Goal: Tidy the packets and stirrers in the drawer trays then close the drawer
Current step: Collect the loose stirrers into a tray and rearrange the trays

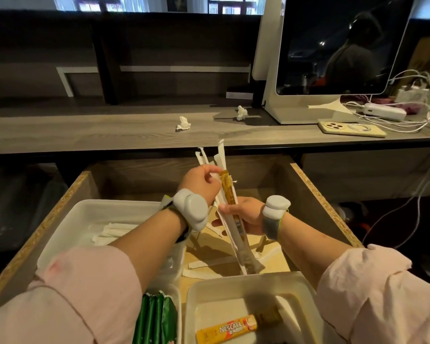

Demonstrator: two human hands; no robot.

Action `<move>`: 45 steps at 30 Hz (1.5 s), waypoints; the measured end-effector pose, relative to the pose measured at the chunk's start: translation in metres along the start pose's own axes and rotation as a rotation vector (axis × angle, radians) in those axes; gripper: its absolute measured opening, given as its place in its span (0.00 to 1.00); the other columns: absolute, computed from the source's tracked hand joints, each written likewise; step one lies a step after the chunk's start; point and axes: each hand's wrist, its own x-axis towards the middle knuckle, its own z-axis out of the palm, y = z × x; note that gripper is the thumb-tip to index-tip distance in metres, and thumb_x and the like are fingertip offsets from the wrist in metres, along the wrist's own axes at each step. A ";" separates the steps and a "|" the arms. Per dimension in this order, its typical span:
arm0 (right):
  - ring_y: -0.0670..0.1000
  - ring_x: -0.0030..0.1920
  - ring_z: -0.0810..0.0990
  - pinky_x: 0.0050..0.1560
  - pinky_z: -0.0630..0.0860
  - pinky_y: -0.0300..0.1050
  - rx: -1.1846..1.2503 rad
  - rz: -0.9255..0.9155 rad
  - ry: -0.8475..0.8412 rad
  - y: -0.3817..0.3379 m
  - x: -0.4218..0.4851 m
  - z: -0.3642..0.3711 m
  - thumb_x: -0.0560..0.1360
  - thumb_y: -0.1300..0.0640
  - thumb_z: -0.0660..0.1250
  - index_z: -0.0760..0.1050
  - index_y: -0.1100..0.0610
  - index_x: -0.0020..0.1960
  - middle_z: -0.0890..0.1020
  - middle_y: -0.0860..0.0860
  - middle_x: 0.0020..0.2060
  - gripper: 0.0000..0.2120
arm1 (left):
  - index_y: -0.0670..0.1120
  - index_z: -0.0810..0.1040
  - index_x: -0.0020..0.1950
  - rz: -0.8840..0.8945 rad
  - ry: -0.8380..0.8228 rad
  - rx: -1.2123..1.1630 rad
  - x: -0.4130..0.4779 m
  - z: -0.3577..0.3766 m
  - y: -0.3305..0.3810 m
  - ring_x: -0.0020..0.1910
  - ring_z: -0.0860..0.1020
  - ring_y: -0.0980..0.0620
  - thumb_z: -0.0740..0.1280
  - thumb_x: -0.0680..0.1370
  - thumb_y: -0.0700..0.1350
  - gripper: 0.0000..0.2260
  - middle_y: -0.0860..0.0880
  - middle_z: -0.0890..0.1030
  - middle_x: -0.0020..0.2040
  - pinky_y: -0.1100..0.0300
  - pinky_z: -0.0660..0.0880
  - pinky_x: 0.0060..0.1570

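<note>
Over the open drawer (315,194) I hold a bundle of paper-wrapped stirrers (221,155) upright. My right hand (246,214) grips the bundle near its middle. My left hand (201,182) pinches the top of a long yellow-brown stick packet (230,192) that lies among the stirrers. More wrapped stirrers lie in the white tray (67,227) at the left and loose on the drawer floor (209,264). A yellow Nescafe packet (226,330) lies in the near white tray (233,279). Green packets (157,319) stand in a tray at the bottom.
Two crumpled papers (183,124) lie on the wooden counter (85,130) behind the drawer. A monitor (338,45), a phone (350,128), a power strip (382,111) and white cables (422,100) occupy the counter's right end.
</note>
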 end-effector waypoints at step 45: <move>0.53 0.46 0.80 0.41 0.78 0.47 -0.175 0.128 0.154 0.007 -0.007 0.003 0.75 0.56 0.67 0.75 0.55 0.58 0.80 0.52 0.48 0.11 | 0.48 0.70 0.41 -0.223 -0.025 -0.158 -0.022 -0.074 0.026 0.22 0.81 0.53 0.62 0.78 0.40 0.06 0.44 0.80 0.33 0.63 0.75 0.18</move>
